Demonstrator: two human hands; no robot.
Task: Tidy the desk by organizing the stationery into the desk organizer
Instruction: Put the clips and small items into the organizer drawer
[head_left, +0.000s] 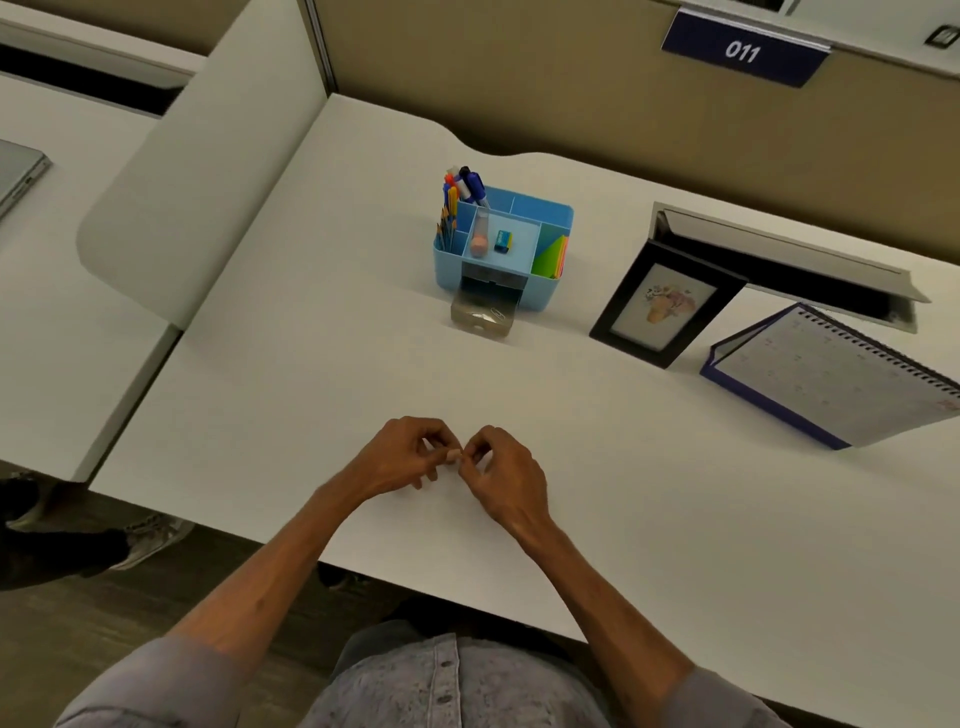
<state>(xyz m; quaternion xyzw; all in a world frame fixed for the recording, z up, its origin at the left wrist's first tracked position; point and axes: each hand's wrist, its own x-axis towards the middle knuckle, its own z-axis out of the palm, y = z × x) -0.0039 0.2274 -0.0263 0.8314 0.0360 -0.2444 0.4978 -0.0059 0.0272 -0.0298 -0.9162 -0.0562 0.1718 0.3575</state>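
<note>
1. White cubicle desk fills my view; a blue organizer sits toward the back, pens upright, small drawer pulled open.
2. My left hand and right hand meet fingertip to fingertip near the front edge; I cannot tell whether they pinch anything.

You can read only one marking: the white digits "011" on the dark blue rectangular plate, fixed high on the tan partition wall behind your desk. The grey spiral-bound desk calendar to your right shows a printed grid, but its numbers are too blurred to read. The wrapper on the small blue eraser is also illegible.
</note>
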